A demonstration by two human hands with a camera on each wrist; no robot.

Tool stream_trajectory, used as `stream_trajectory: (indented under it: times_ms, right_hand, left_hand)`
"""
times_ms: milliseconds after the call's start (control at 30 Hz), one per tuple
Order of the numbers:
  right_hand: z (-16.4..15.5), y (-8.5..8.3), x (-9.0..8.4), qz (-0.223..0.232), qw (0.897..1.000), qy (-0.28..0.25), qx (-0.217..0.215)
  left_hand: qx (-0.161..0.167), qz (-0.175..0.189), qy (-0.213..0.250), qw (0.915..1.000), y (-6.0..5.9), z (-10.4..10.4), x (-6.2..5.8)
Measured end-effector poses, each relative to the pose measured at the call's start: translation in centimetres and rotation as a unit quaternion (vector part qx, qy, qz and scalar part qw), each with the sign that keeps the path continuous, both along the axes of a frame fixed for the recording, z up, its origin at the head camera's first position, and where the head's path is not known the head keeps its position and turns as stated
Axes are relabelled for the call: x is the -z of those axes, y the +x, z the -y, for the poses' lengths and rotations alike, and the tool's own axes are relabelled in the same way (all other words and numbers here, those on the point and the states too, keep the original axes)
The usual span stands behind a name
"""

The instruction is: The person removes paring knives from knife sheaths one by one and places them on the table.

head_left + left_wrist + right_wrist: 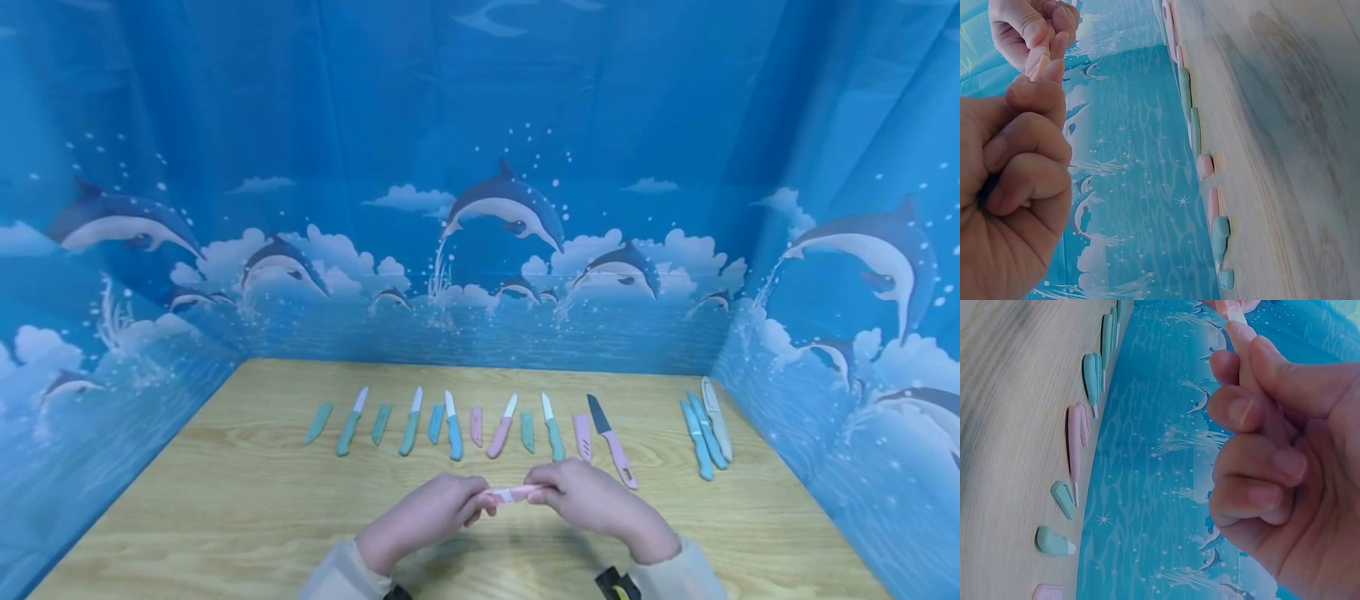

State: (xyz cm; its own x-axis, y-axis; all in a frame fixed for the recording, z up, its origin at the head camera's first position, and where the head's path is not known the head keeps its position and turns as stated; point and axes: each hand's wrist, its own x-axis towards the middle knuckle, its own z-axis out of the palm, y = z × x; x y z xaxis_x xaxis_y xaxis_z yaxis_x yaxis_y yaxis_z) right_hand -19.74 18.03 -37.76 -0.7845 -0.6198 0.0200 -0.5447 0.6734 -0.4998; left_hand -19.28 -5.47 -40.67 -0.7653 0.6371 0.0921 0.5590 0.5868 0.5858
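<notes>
Low over the wooden table (225,517), near its front edge, my two hands meet around a pink knife (512,493). My left hand (483,500) pinches its left end, which looks like a pink sheath. My right hand (536,493) grips the handle end. A short white stretch of blade shows between them. In the left wrist view my left hand (1035,94) is curled and the pink piece (1039,62) runs up to my right hand (1047,47). In the right wrist view my right hand (1244,387) wraps the pink handle (1246,356), with the white blade (1237,317) above it.
A row of teal, blue and pink knives (454,427) and loose sheaths (318,423) lies across the table's middle, ending in a dark-bladed pink knife (613,442). Three sheathed knives (708,429) lie at the right. Blue dolphin curtains (480,208) close in the back and both sides.
</notes>
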Motion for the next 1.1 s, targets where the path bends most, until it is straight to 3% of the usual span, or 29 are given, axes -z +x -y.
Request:
stream_trajectory:
  times_ms: [1100]
  right_hand:
    - [-0.38, -0.12, -0.08, 0.007, 1.0, 0.006, 0.007]
  left_hand:
    - [-0.001, 0.012, 0.01, 0.9999, -0.01, 0.01, -0.09]
